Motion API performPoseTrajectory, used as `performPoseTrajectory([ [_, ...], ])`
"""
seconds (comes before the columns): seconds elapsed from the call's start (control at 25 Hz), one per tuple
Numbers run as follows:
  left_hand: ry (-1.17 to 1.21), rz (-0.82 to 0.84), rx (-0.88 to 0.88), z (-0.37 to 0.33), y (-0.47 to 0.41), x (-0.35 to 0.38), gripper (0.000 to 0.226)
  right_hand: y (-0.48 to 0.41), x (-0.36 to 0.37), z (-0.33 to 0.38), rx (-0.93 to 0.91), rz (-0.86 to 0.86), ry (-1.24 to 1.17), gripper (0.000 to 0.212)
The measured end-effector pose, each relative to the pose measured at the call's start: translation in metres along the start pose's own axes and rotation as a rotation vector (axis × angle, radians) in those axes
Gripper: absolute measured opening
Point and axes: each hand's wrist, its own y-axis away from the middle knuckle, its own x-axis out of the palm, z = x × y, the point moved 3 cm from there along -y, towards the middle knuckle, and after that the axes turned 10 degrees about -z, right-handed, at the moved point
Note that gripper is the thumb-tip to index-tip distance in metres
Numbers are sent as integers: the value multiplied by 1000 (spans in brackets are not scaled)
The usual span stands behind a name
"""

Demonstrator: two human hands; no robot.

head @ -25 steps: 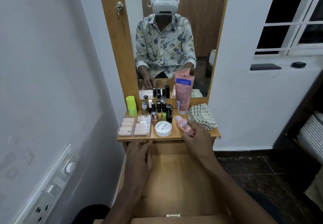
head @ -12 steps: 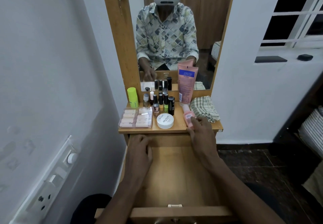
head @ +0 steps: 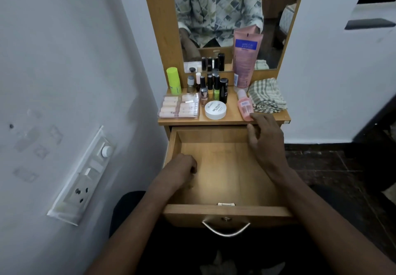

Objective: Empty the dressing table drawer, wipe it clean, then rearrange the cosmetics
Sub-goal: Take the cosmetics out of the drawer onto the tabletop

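Drawer (head: 227, 210) open, empty. Cloth (head: 266, 95) lies folded on tabletop (head: 233, 115), just right of bottle (head: 245, 107). We judge it light and limp, so gather it from above. Right hand (head: 264, 139) relaxed beside bottle. Left hand (head: 182, 169) curled on drawer floor, nothing seen in it.

— What do we see on the counter (head: 232, 117)?
— A clear case (head: 179, 105) at its front left corner, a white jar (head: 215, 109) beside it, a striped cloth (head: 266, 95) at the right edge.
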Motion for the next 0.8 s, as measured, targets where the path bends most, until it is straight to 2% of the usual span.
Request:
performPoseTrajectory([
  [0.12, -227, -41, 115, -1, 2, -6, 29, 11, 2, 4, -69, 51, -32, 30],
  [0.2, -572, 86, 208, 0, 5, 0, 37, 15, 3, 4, -91, 90, -54, 30],
  [0.28, -775, 212, 223, 3, 8, 8, 38, 17, 3, 5, -97, 102, -58, 30],
  [0.4, -776, 175, 226, -1, -4, -2, 27, 9, 0, 6, -93, 95, -73, 30],
  [0.52, -645, 112, 246, -4, -10, -16, 20, 9, -1, 6, -107, 118, -92, 29],
  [0.68, -533, 199, 218, 6, -9, -25, 37, 14, 2, 8, -142, 168, -126, 24],
  [0.8, -656, 222, 305, 4, 3, -10, 45, 20, 9, 10, -163, 242, -150, 24],
])
